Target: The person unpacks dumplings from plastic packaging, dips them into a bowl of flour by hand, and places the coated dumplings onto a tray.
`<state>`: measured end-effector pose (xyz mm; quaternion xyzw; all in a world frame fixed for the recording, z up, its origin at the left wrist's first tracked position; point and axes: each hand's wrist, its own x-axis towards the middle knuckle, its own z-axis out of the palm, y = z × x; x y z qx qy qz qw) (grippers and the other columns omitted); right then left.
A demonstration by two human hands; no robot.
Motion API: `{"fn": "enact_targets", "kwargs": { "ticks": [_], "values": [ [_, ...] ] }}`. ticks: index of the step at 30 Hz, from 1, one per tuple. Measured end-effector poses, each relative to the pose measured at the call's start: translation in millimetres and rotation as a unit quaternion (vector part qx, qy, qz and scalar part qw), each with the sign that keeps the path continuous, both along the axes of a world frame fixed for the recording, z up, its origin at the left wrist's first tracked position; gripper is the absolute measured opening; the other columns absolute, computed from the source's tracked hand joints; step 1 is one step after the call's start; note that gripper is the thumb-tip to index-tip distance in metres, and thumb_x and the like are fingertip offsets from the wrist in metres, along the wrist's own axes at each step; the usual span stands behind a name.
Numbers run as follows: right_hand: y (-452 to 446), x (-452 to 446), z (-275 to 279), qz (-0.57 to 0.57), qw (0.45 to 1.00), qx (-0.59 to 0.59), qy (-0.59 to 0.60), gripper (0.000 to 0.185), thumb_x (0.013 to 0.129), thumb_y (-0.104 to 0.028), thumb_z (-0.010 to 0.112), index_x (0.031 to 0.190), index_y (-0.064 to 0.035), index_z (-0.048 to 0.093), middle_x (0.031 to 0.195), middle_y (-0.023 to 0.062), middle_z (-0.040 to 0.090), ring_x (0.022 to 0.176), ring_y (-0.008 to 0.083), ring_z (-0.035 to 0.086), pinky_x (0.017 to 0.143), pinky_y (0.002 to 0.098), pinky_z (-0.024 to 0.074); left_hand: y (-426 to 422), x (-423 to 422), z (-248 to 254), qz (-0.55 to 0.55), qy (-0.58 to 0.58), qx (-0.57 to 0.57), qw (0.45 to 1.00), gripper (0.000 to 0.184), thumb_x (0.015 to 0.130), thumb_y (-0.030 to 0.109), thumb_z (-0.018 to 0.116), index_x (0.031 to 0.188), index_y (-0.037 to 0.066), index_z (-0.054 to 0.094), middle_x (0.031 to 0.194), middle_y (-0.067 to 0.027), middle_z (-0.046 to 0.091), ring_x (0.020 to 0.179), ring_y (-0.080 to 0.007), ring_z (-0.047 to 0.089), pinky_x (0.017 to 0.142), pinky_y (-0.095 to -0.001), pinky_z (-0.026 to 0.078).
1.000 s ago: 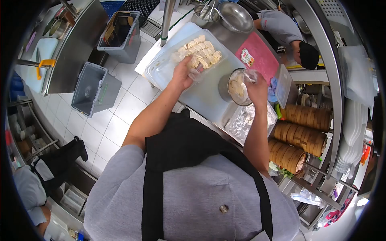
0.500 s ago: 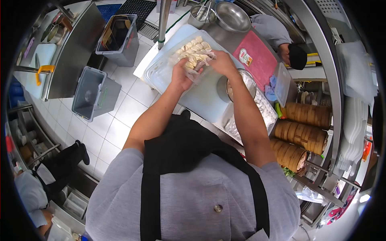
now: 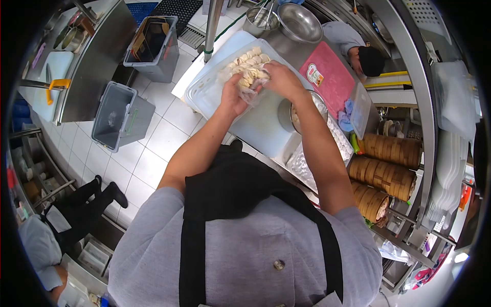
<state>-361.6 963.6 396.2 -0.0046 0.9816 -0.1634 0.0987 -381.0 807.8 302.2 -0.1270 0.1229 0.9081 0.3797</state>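
Observation:
My left hand (image 3: 233, 96) holds a clear plastic bag (image 3: 247, 95) with pale, dough-like pieces (image 3: 248, 78) in it, over a translucent plastic tray (image 3: 196, 90). Rows of similar pale pieces (image 3: 251, 55) lie in the tray just beyond. At the bag's right side is my right hand (image 3: 280, 79), its fingers closed at the pieces; what they grip is too small to make out. Partly behind my right forearm stands a round metal container (image 3: 286, 115). Below it, a tray with a white, powdery-looking surface (image 3: 302, 165) is partly covered by the same arm.
A pink board (image 3: 331, 77) and a blue cloth (image 3: 346, 115) lie to the right. Metal bowls (image 3: 300, 22) stand at the back. Bamboo steamers (image 3: 383, 176) are stacked at right. Grey bins (image 3: 123, 116) stand on the floor. One person (image 3: 353, 43) is beyond the table, another (image 3: 43, 245) at lower left.
My right hand has moved from the metal container up and left to the bag by my left hand. The person beyond the table has shifted, and the one at lower left has moved their legs.

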Motion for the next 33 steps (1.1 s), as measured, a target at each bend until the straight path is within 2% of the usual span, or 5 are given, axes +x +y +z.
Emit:
{"fn": "enact_targets", "kwargs": {
  "ticks": [4,6,16,23,33],
  "values": [
    [-21.0,16.3,-4.1,-0.066,0.995,-0.022,0.072,0.045,0.074,-0.013,0.070,0.117,-0.0016,0.060,0.112,0.0185,0.059,0.105,0.0370,0.058,0.090,0.0431,0.0470,2.1,-1.5,-4.4,0.006,0.019,0.011,1.000,0.041,0.095,0.024,0.044,0.128,0.001,0.047,0.122,-0.0142,0.059,0.106,-0.0289,0.061,0.087,-0.0425,0.053],
    [-21.6,17.1,-4.5,-0.079,0.994,-0.030,0.065,0.045,0.074,-0.014,0.070,0.116,-0.0009,0.059,0.114,0.0187,0.058,0.106,0.0375,0.058,0.090,0.0434,0.0469,1.7,-1.2,-7.1,0.013,0.028,0.015,0.999,0.044,0.094,0.026,0.048,0.130,0.001,0.047,0.124,-0.0159,0.058,0.111,-0.0305,0.059,0.095,-0.0433,0.049],
    [-41.1,26.6,-15.6,-0.165,0.985,0.005,0.047,0.052,0.072,-0.011,0.069,0.122,-0.0043,0.055,0.124,0.0195,0.049,0.112,0.0385,0.055,0.091,0.0450,0.0484,1.5,0.6,0.3,0.016,0.013,0.016,1.000,0.044,0.094,0.027,0.048,0.130,0.001,0.048,0.126,-0.0150,0.058,0.112,-0.0300,0.058,0.098,-0.0421,0.047],
    [-35.5,26.4,-14.6,-0.111,0.991,-0.001,0.069,0.059,0.072,-0.012,0.069,0.126,-0.0045,0.049,0.124,0.0223,0.049,0.112,0.0405,0.054,0.093,0.0456,0.0475,0.8,0.7,2.2,0.014,0.008,0.022,1.000,0.043,0.094,0.026,0.049,0.129,0.001,0.049,0.124,-0.0149,0.059,0.112,-0.0299,0.059,0.100,-0.0420,0.046],
    [-24.7,21.9,-15.5,-0.121,0.990,-0.046,0.047,0.047,0.074,-0.014,0.070,0.118,-0.0032,0.060,0.125,0.0208,0.052,0.114,0.0380,0.054,0.097,0.0429,0.0451,1.0,-0.2,-6.3,0.018,0.012,0.018,1.000,0.044,0.094,0.026,0.050,0.130,0.001,0.047,0.124,-0.0159,0.059,0.111,-0.0310,0.059,0.096,-0.0460,0.049]
  ]
}}
